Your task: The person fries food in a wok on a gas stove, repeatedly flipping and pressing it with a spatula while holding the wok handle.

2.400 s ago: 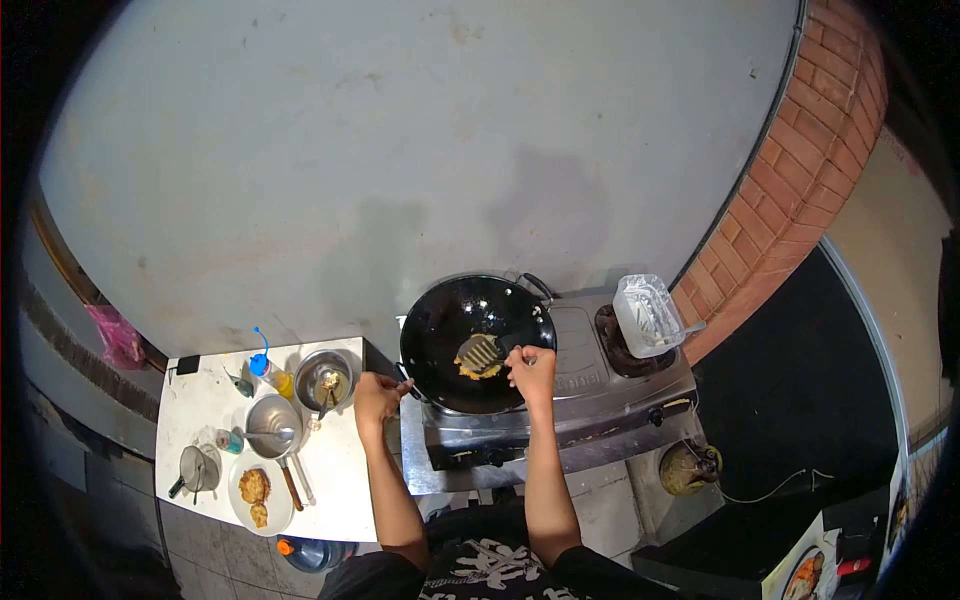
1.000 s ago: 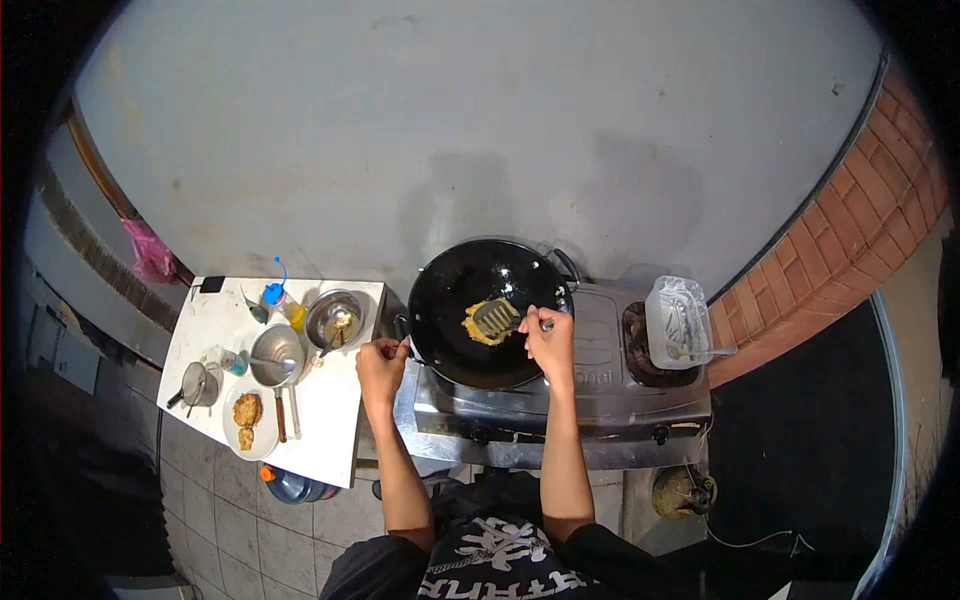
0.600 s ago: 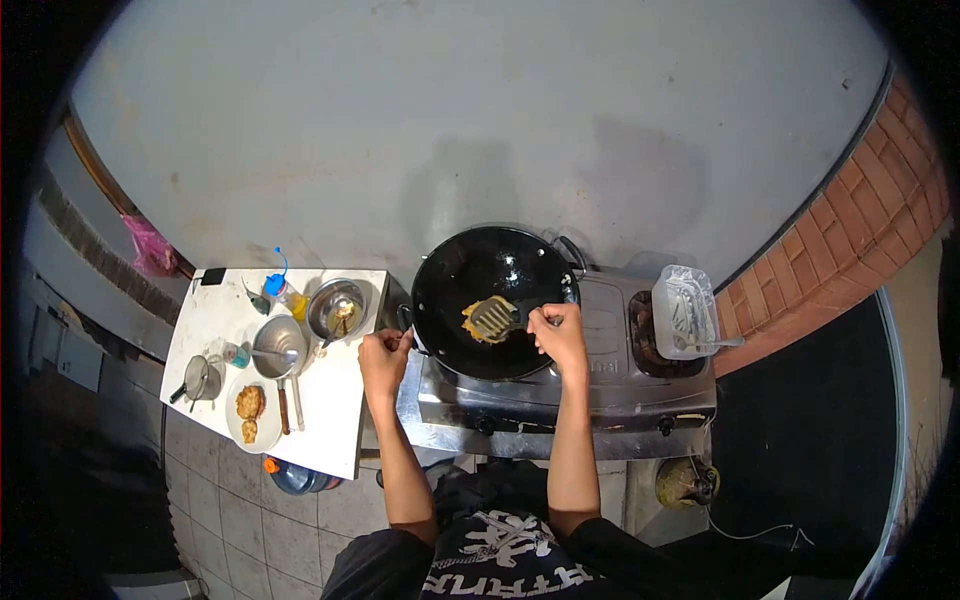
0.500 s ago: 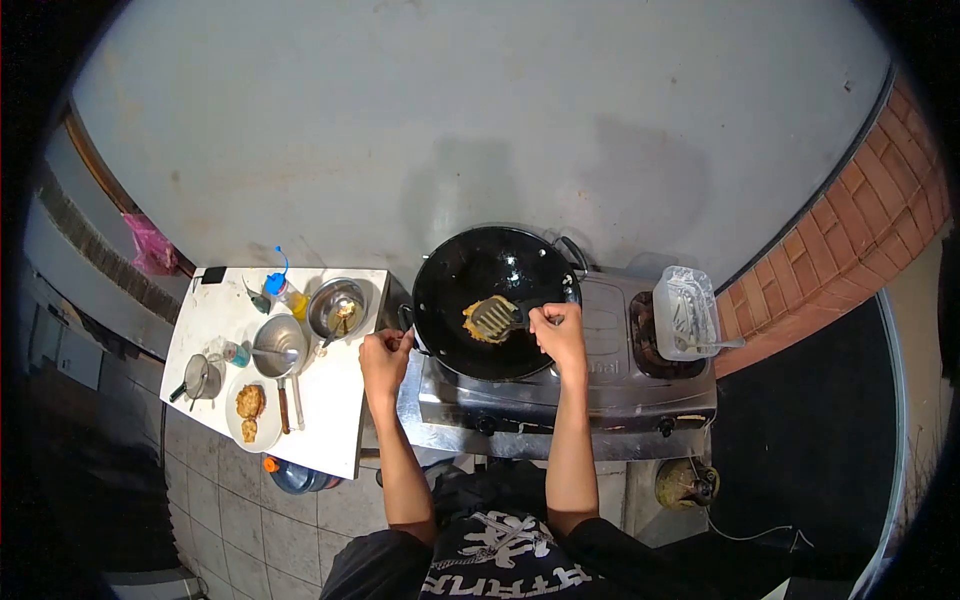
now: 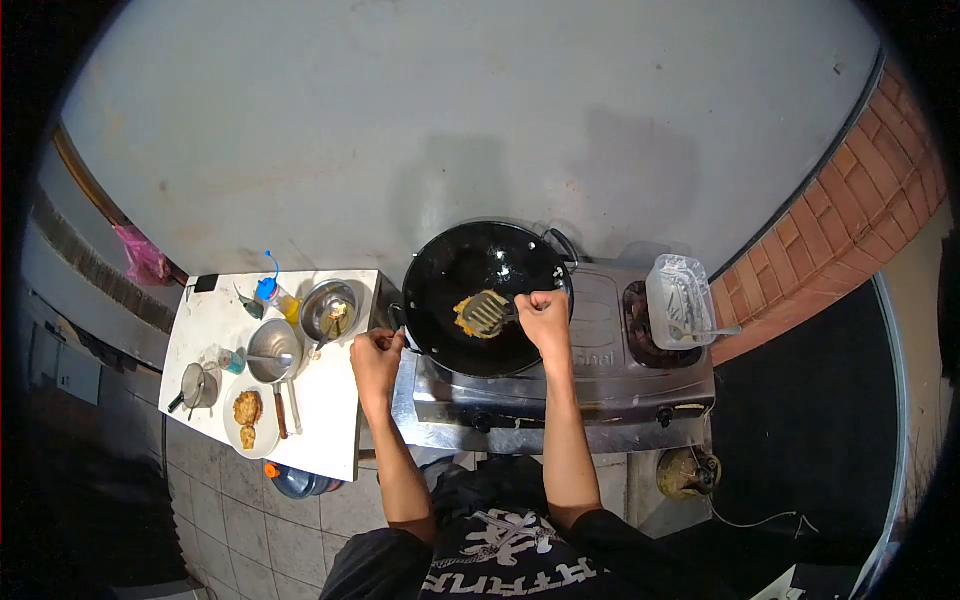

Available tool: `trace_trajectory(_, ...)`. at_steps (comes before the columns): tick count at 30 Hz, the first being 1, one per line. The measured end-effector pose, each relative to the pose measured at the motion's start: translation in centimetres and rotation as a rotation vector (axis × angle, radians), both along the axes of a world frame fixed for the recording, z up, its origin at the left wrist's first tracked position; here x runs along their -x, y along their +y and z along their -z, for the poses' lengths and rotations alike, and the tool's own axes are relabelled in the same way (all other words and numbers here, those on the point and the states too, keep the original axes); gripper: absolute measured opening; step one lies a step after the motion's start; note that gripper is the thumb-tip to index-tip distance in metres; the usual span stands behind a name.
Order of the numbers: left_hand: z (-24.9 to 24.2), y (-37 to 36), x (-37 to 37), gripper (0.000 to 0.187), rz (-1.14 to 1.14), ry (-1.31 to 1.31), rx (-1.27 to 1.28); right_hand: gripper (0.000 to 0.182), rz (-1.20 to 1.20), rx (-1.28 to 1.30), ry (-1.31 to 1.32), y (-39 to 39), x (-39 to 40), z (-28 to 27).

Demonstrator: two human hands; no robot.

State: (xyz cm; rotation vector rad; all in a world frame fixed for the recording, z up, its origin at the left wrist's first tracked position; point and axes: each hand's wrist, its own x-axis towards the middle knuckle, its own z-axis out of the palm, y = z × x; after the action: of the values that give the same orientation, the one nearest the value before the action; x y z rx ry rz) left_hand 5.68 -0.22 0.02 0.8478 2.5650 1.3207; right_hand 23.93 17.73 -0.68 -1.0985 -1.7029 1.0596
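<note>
A black wok (image 5: 450, 345) sits on the stove's left burner. In it lies a golden-brown fried piece of food (image 5: 464, 322), partly covered by the slotted head of a black spatula (image 5: 487, 314). My right hand (image 5: 545, 322) is closed around the spatula's handle, above the right part of the wok. My left hand (image 5: 377, 362) is closed at the wok's left side, with thumb and fingertips pinched at the loop handle (image 5: 396, 316). Fingers hide part of that handle.
On the white table (image 5: 335, 425) at left stand a plate (image 5: 236, 432) with fried pieces, metal bowl (image 5: 352, 292), saucepan (image 5: 262, 340), strainer (image 5: 198, 385) and oil bottle (image 5: 278, 296). A plastic container (image 5: 680, 285) with a spoon sits over the right burner. A gas cylinder (image 5: 688, 472) stands below.
The view has shifted slightly. My right hand has turned a little on the spatula, whose head remains over the food. My left hand stays at the wok's handle.
</note>
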Motion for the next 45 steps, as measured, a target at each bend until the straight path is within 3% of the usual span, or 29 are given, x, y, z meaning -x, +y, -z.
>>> trace_trajectory(11,-0.5,0.0,-0.6,0.025,-0.022,-0.006,-0.027,0.030,0.051,0.026,0.131,-0.2,-0.3,2.8)
trace_trajectory(20,0.4,-0.1,-0.8,0.024,-0.020,0.104,-0.055,0.032,-0.072,0.057,0.341,-0.1,-2.5,-1.9)
trace_trajectory(21,0.3,-0.2,-0.9,0.024,-0.025,0.106,-0.054,0.033,-0.092,0.065,0.275,0.2,-3.1,-2.8)
trace_trajectory(23,-0.1,-0.2,-1.3,0.025,-0.033,0.084,-0.071,0.033,-0.145,-0.157,0.136,1.9,-3.5,-3.4)
trace_trajectory(29,1.1,0.0,-1.6,0.027,-0.069,0.118,-0.092,0.036,-0.318,-0.215,-0.175,3.4,-2.5,-9.2)
trace_trajectory(33,0.6,0.2,-2.1,0.027,-0.093,0.126,-0.096,0.039,-0.320,-0.399,-0.399,4.7,0.4,-7.7)
trace_trajectory(34,0.5,0.2,-2.0,0.027,-0.084,0.097,-0.078,0.043,-0.365,-0.255,-0.451,4.8,0.8,-8.0)
trace_trajectory(39,0.7,0.1,-1.7,0.027,-0.079,0.108,-0.081,0.039,-0.460,-0.230,-0.474,6.0,2.2,-7.6)
trace_trajectory(43,0.6,0.3,-1.5,0.026,-0.085,0.091,-0.076,0.039,-0.456,-0.198,-0.334,6.4,1.0,-6.1)
trace_trajectory(45,0.5,0.2,-1.3,0.025,-0.069,0.091,-0.051,0.037,-0.303,-0.086,-0.183,6.8,0.0,-4.3)
